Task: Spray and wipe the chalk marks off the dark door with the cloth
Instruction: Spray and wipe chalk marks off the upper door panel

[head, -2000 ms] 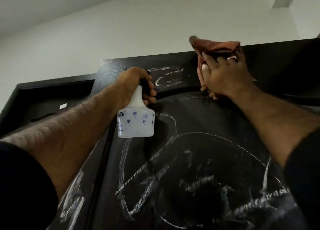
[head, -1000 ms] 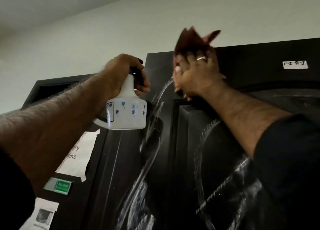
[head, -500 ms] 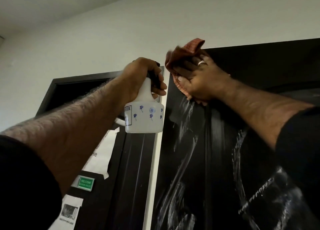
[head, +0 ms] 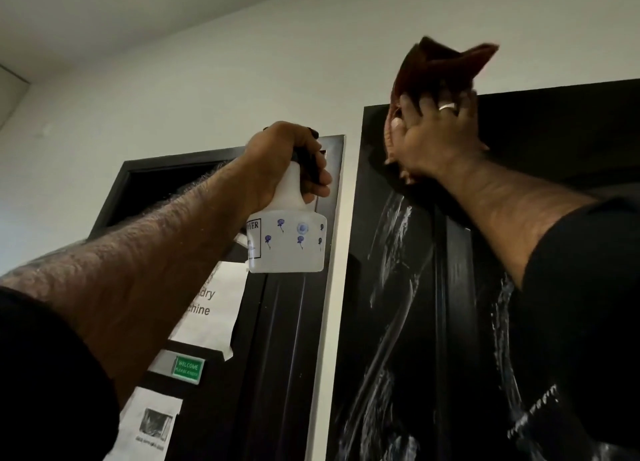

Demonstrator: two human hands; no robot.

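**Head view: cloth pressed at the top corner of the chalked door**

Head camera looks steeply up at a tall dark wooden door [head: 398,322], its panels streaked with smeared white chalk marks [head: 393,252] that run down from near the top corner toward the lower edge of the picture. More chalk shows further right, partly behind the right arm's black sleeve [head: 581,322].

The right hand [head: 438,138], a pale ring [head: 446,106] on one finger, presses a crumpled reddish-brown cloth [head: 440,69] against the door's upper left corner. Its fingers are spread and curled over the cloth, gripping it; folds of the cloth stick up past the door's top edge in front of the white wall [head: 207,79].

The left hand [head: 280,162] is held out to the left of the door, apart from it, fingers wrapped round the neck of a translucent white plastic spray bottle [head: 287,242] printed with small blue flowers. The bottle hangs upright below the fist, in front of a second dark door frame [head: 166,162].

Lower left, on that other door, hang a white paper notice [head: 214,308] with partly hidden lettering, a green "WELCOME" sign [head: 188,368] and another printed sheet [head: 152,422] carrying a small picture.
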